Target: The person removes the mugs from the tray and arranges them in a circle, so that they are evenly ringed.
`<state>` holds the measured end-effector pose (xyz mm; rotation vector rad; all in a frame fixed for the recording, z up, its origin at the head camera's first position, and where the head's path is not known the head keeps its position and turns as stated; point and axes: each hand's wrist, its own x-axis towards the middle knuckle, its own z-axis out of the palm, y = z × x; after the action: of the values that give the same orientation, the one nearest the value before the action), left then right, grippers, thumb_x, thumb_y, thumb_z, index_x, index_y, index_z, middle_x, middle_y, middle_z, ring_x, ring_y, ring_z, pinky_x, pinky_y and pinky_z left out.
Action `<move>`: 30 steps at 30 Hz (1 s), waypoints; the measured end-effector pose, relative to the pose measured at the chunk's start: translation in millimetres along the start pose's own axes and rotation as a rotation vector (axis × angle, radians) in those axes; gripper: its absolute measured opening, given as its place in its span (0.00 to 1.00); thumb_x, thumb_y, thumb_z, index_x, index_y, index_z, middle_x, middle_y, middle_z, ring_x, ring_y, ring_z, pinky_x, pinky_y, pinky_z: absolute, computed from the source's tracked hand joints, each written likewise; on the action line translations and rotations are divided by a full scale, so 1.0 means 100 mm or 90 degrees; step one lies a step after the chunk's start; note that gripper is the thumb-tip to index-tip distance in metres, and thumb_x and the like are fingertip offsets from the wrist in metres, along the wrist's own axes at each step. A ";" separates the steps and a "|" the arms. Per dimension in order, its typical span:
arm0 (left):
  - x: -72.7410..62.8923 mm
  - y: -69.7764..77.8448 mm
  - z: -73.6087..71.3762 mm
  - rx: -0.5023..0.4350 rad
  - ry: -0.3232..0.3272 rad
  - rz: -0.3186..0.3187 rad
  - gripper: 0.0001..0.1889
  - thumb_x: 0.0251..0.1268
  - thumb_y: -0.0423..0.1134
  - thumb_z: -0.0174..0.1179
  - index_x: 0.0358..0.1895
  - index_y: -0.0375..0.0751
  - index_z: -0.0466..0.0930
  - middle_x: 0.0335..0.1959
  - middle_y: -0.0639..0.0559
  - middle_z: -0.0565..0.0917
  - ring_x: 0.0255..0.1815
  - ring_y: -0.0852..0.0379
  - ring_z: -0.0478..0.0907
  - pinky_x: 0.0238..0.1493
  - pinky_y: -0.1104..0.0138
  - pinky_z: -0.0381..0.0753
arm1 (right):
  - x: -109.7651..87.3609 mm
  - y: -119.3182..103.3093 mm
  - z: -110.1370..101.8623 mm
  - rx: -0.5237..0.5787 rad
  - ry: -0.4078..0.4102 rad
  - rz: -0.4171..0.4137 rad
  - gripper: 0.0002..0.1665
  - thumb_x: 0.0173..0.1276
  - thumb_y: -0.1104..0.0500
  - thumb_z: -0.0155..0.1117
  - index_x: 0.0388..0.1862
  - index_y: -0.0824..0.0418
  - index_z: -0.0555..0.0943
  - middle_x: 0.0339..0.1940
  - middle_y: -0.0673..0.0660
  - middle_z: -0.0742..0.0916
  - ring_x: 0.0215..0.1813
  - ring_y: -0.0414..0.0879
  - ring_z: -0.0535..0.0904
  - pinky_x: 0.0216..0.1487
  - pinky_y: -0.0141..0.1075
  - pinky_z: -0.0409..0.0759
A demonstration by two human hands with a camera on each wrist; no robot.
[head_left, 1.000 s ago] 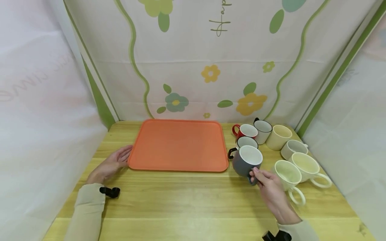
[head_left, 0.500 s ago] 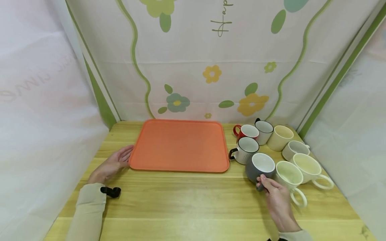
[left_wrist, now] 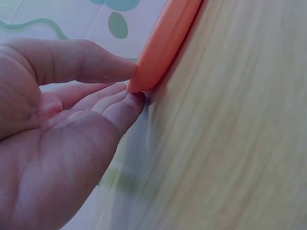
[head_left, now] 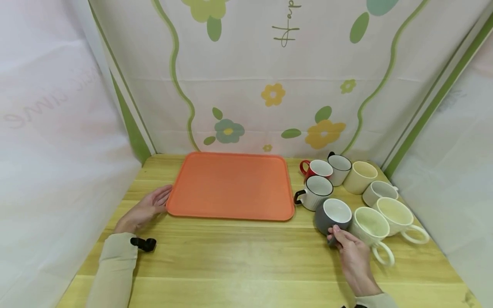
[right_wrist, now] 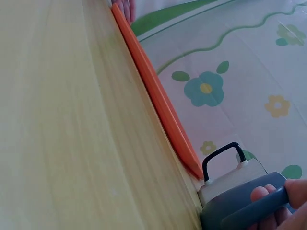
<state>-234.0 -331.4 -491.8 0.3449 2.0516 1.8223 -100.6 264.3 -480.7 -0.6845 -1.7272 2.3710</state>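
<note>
An orange tray [head_left: 231, 188] lies flat on the wooden table. At its left edge my left hand [head_left: 144, 209] rests with fairly straight fingers. In the left wrist view, the thumb and fingertips [left_wrist: 129, 103] touch the tray's rim [left_wrist: 160, 48]. My right hand [head_left: 352, 254] holds a dark grey mug [head_left: 327, 219], white inside, by its handle. Thumb and fingers wrap that handle [right_wrist: 256, 211] in the right wrist view. Behind the grey mug stands a white mug [head_left: 313, 199] with a black rim and black handle; a pale green mug [head_left: 366, 231] is close on its right.
A red mug [head_left: 316, 171], another black-rimmed white mug [head_left: 340, 173], a cream mug [head_left: 356, 184], a low whitish cup [head_left: 373, 196] and a pale yellow mug [head_left: 393, 220] crowd the right side. Floral cloth walls [head_left: 239, 72] enclose the table at the back and sides.
My right hand has moved the grey mug right and toward me, from in front of the white mug to beside the pale green one. The left hand and tray stay put.
</note>
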 end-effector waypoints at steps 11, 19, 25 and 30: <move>-0.05 -0.01 -0.01 0.017 -0.012 0.023 0.47 0.75 0.23 0.56 0.86 0.30 0.32 0.88 0.31 0.36 0.87 0.29 0.34 0.70 0.81 0.70 | -0.02 -0.05 -0.07 -0.218 -0.030 -0.031 0.23 0.82 0.46 0.59 0.51 0.65 0.87 0.38 0.41 0.91 0.42 0.30 0.86 0.49 0.23 0.84; -0.03 0.03 -0.04 0.027 -0.018 0.024 0.47 0.74 0.21 0.55 0.86 0.29 0.32 0.88 0.31 0.36 0.86 0.28 0.34 0.71 0.79 0.69 | -0.17 -0.38 -0.27 -0.709 -0.129 -0.231 0.27 0.84 0.42 0.55 0.63 0.59 0.86 0.59 0.60 0.91 0.59 0.51 0.89 0.54 0.38 0.87; -0.07 0.05 -0.09 0.065 -0.017 0.012 0.46 0.73 0.19 0.53 0.85 0.28 0.33 0.88 0.30 0.36 0.86 0.27 0.34 0.70 0.81 0.70 | -0.26 -0.65 -0.19 -0.795 -0.131 -0.439 0.11 0.77 0.49 0.68 0.46 0.52 0.91 0.43 0.50 0.94 0.44 0.49 0.92 0.44 0.40 0.90; -0.12 0.19 -0.05 0.189 0.004 -0.002 0.44 0.78 0.26 0.55 0.85 0.26 0.35 0.87 0.27 0.39 0.85 0.22 0.38 0.84 0.54 0.61 | -0.28 -0.76 0.13 -0.804 -0.187 -0.542 0.13 0.74 0.52 0.71 0.51 0.56 0.91 0.47 0.50 0.93 0.52 0.52 0.89 0.54 0.51 0.85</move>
<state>-226.4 -338.3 -470.8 0.4139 2.3282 1.5163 -93.5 268.2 -399.2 0.3617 -2.7467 0.6914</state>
